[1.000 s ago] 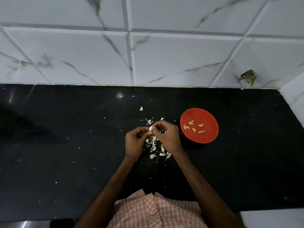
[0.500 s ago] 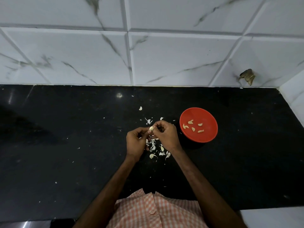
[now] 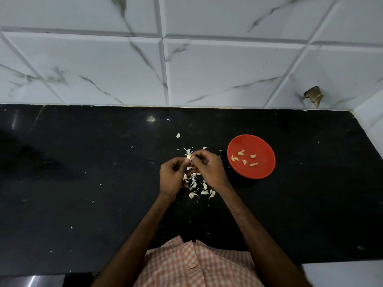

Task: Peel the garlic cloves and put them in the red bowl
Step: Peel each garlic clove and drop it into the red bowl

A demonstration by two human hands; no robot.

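Note:
A small pale garlic clove (image 3: 188,157) is pinched between the fingertips of both hands above the black counter. My left hand (image 3: 172,176) holds it from the left and my right hand (image 3: 209,169) grips it from the right. Under and between the hands lies a scatter of white garlic skins and loose cloves (image 3: 194,183). The red bowl (image 3: 263,169) stands just right of my right hand, with several peeled cloves (image 3: 244,161) inside it.
The black counter (image 3: 83,183) runs to a white marble-tiled wall (image 3: 207,69) at the back and a wall corner at the right. A lone skin flake (image 3: 177,135) lies farther back. My checked shirt (image 3: 192,264) is at the counter's near edge.
Both hands keep working the same clove in place; the fingers shift slightly. Nothing has gone into the bowl.

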